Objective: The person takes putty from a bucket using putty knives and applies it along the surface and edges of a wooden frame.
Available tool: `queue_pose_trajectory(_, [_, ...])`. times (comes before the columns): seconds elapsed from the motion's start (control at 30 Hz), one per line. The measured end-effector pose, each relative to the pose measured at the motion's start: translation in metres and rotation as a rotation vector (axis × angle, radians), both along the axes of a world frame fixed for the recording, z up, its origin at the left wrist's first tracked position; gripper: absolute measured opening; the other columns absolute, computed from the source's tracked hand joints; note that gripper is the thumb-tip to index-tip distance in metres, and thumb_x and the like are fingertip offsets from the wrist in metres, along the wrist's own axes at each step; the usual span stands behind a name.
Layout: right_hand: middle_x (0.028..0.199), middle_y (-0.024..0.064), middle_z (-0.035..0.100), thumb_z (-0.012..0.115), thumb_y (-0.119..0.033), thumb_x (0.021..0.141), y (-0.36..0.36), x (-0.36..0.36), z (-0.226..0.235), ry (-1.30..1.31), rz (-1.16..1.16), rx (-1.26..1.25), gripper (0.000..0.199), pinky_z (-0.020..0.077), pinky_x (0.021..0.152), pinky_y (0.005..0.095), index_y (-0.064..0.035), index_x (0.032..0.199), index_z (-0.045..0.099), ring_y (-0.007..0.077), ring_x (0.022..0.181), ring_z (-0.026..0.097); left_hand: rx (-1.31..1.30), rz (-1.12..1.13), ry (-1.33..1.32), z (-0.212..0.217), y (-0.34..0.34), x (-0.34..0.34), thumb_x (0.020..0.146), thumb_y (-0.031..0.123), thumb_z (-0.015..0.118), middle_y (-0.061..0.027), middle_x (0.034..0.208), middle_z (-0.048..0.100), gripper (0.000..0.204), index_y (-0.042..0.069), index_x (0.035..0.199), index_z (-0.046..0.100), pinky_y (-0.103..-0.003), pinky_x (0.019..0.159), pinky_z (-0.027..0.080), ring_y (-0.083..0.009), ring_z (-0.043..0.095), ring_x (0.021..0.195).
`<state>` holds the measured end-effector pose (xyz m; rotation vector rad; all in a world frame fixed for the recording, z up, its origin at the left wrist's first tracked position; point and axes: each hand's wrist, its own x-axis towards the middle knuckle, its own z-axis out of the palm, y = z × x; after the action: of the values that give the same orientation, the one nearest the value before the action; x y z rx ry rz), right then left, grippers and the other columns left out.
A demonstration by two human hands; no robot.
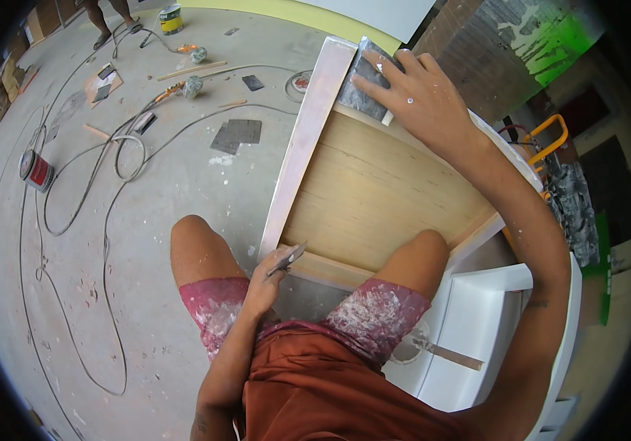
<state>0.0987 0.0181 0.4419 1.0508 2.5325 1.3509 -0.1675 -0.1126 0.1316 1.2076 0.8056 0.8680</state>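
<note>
- The wooden panel (374, 191), a plywood piece with a pale primed frame (304, 140), lies flat in front of the seated person, its near edge against the knees and its far edge reaching toward the floor (176, 184) beyond.
- The right hand (422, 95) is stretched to the far top rail, palm down and fingers spread, pressing a grey sheet of sandpaper (363, 81) onto the rail near the corner. Its grip is a flat press on the sheet, not a clench.
- The left hand (268, 275) rests at the near left corner of the frame, closed around a small putty knife (287, 259) whose blade points up and to the right, just at the frame's lower rail.
- Judged from this, the step in hand is rubbing down the primed frame at the far corner, with the knife kept ready for filling or scraping.
- The next stroke seems to call for even pressure along the rail and for keeping the sheet flat so its edge does not catch on the corner.
- Around the floor lie looping cables (110, 191), a red paint tin (36, 170) and spare sandpaper sheets (236, 134); another person's feet (113, 26) stand at the far edge.
</note>
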Motion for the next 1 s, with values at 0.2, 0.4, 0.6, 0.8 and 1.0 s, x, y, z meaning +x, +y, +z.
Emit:
queue_pose_trajectory(0.2, [0.129, 0.0081, 0.058, 0.060, -0.008, 0.080, 0.003, 0.004, -0.003, 0.039, -0.001, -0.011, 0.039, 0.0461, 0.086, 0.0321, -0.0152, 0.119, 0.063, 0.0234, 0.110, 0.055, 0.011, -0.022, 0.020, -0.001, 0.004, 0.003, 0.075, -0.015, 0.043, -0.0098, 0.119, 0.058, 0.058, 0.003, 0.128, 0.059, -0.029, 0.100, 0.039, -0.0216, 0.054, 0.115])
queue_pose_trajectory(0.4, [0.130, 0.0081, 0.058, 0.060, -0.008, 0.080, -0.005, 0.006, 0.000, -0.006, -0.068, 0.013, 0.040, 0.0454, 0.086, 0.0317, -0.0154, 0.119, 0.066, 0.0227, 0.109, 0.055, -0.027, -0.033, 0.010, -0.002, 0.009, 0.008, 0.076, -0.015, 0.043, -0.0077, 0.117, 0.057, 0.058, 0.002, 0.129, 0.058, -0.029, 0.097, 0.041, -0.0196, 0.054, 0.112])
queue_pose_trajectory(0.6, [0.132, 0.0095, 0.058, 0.059, -0.008, 0.081, -0.016, 0.003, 0.002, 0.003, -0.099, -0.005, 0.040, 0.0445, 0.086, 0.0316, -0.0153, 0.120, 0.066, 0.0222, 0.109, 0.055, -0.012, -0.026, 0.030, -0.004, 0.004, 0.002, 0.077, -0.015, 0.043, -0.0067, 0.119, 0.057, 0.058, 0.003, 0.130, 0.058, -0.029, 0.095, 0.042, -0.0196, 0.054, 0.112])
queue_pose_trajectory(0.8, [0.133, 0.0097, 0.057, 0.059, -0.008, 0.081, -0.009, 0.002, -0.006, 0.028, -0.042, 0.024, 0.040, 0.0442, 0.086, 0.0316, -0.0150, 0.120, 0.065, 0.0229, 0.109, 0.054, -0.036, -0.020, 0.024, -0.004, 0.007, 0.002, 0.075, -0.016, 0.041, -0.0075, 0.122, 0.056, 0.059, 0.002, 0.129, 0.058, -0.029, 0.097, 0.041, -0.0200, 0.054, 0.114])
queue_pose_trajectory(1.0, [0.132, 0.0086, 0.057, 0.059, -0.008, 0.081, -0.001, -0.002, -0.006, 0.035, -0.016, 0.001, 0.040, 0.0448, 0.088, 0.0321, -0.0148, 0.120, 0.065, 0.0232, 0.110, 0.054, -0.047, -0.009, -0.005, -0.006, 0.008, -0.001, 0.075, -0.016, 0.041, -0.0085, 0.121, 0.057, 0.059, 0.001, 0.129, 0.057, -0.028, 0.097, 0.041, -0.0199, 0.054, 0.113])
